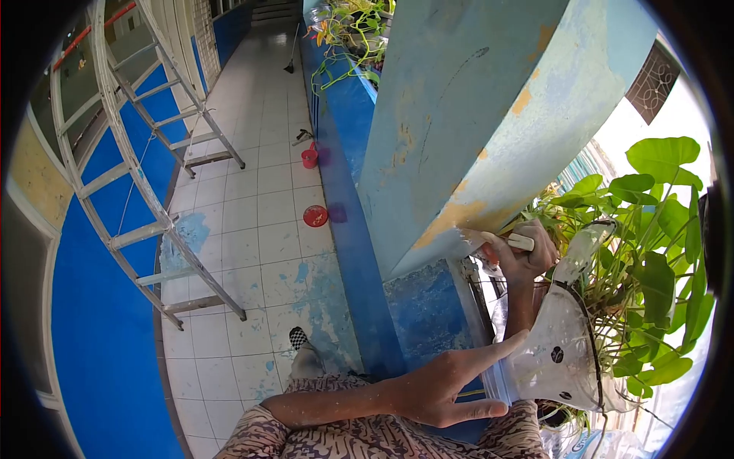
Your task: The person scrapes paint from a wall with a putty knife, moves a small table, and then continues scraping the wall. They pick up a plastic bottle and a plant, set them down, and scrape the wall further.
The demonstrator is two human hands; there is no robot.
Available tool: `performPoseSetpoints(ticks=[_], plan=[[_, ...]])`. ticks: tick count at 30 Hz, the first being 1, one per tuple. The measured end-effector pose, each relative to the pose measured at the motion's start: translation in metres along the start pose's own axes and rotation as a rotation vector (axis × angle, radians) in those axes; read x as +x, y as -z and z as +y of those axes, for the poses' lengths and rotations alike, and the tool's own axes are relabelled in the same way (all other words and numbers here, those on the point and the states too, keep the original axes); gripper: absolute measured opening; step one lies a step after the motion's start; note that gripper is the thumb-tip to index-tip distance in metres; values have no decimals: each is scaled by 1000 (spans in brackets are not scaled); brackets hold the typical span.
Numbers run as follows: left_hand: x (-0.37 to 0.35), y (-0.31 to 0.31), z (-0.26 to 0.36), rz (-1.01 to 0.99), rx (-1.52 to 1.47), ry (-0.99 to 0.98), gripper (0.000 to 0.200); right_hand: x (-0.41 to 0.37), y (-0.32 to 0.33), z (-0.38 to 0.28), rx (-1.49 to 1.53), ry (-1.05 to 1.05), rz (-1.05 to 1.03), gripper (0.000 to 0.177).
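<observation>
My right hand is closed round the white handle of a tool that looks like a scraper. Its front end is at the lower edge of the pillar, where pale blue paint is worn to yellowish patches; the blade is hard to make out. Lower down, my left hand reaches to the right, thumb and index finger spread. Its fingertips are at the near rim of a clear plastic planter with black spots; contact is unclear. The right forearm passes behind that planter.
Leafy plants crowd the right side. A blue low wall runs below the pillar. On the left a ladder stands on the paint-stained tiled floor, with a red lid and a pink cup by the wall.
</observation>
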State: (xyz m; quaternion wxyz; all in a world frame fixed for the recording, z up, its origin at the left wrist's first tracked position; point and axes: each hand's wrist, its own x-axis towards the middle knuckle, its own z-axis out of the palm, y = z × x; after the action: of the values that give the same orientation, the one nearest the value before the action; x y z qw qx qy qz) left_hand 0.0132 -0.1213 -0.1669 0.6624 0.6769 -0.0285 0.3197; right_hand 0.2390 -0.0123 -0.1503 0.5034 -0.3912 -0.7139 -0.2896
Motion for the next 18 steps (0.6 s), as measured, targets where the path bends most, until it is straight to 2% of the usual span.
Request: performPoseSetpoints(ticks=[2, 4, 9, 14, 16, 18], plan=[[1, -4, -4, 47, 23, -24, 97, -3, 3, 3, -9, 23, 2, 57], [4, -5, -2, 38, 21, -20, 98, 12, 11, -1, -8, 123, -83, 57], [11, -3, 4, 64, 104, -55, 99, 8, 2, 6, 91, 96, -22, 55], [23, -8, 7, 56, 142, -81, 102, -12, -7, 19, 43, 32, 33, 55], [28, -14, 11, 115, 207, -135, 104, -10, -8, 12, 86, 5, 35, 45], [31, -17, 13, 153, 83, -72, 104, -10, -11, 3, 88, 9, 76, 46]])
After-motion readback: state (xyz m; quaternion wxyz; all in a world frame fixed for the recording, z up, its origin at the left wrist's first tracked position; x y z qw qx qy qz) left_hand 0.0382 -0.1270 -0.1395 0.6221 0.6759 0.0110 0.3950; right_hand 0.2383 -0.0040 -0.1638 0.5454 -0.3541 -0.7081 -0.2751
